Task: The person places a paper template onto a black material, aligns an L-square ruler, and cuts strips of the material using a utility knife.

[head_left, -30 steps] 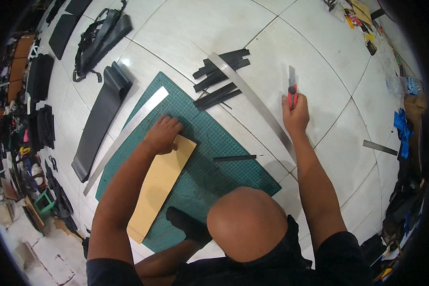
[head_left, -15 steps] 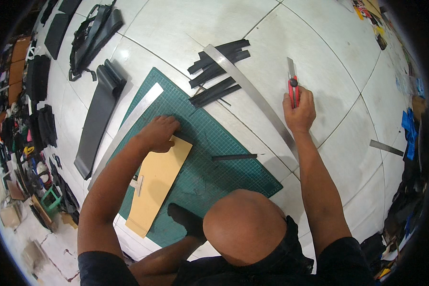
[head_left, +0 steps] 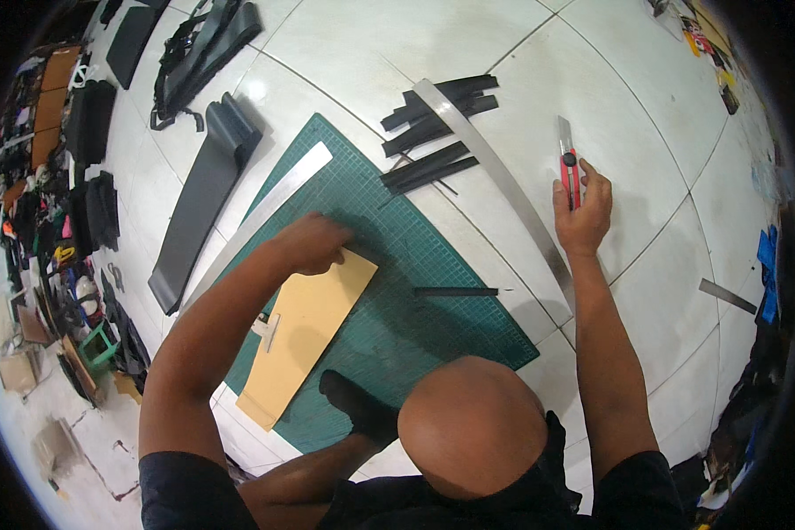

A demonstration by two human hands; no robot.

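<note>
In my right hand (head_left: 585,216) is a red utility knife (head_left: 571,177), its handle between thumb and fingers and its blade pointing away from me, over the white tiles. My left hand (head_left: 314,245) is closed at the far end of a tan board template (head_left: 314,322), its fingers bent downward. What those fingers pinch, if anything, is hidden. The template lies on a green cutting mat (head_left: 415,331), a small metal clip (head_left: 272,333) at its left edge. A thin black strip (head_left: 455,291) rests on the mat to the right.
One steel ruler (head_left: 274,199) lies along the mat's left edge; another long metal ruler (head_left: 495,168) crosses several black strips (head_left: 428,177) beyond the mat. Folded black material (head_left: 205,199) sits at left. A short metal strip (head_left: 727,296) lies far right. My foot (head_left: 362,411) is on the mat.
My left hand has shifted slightly off the template's far end, and the black edging seen there before no longer shows. The right hand's fingers have loosened a little around the knife. The whole view has shifted.
</note>
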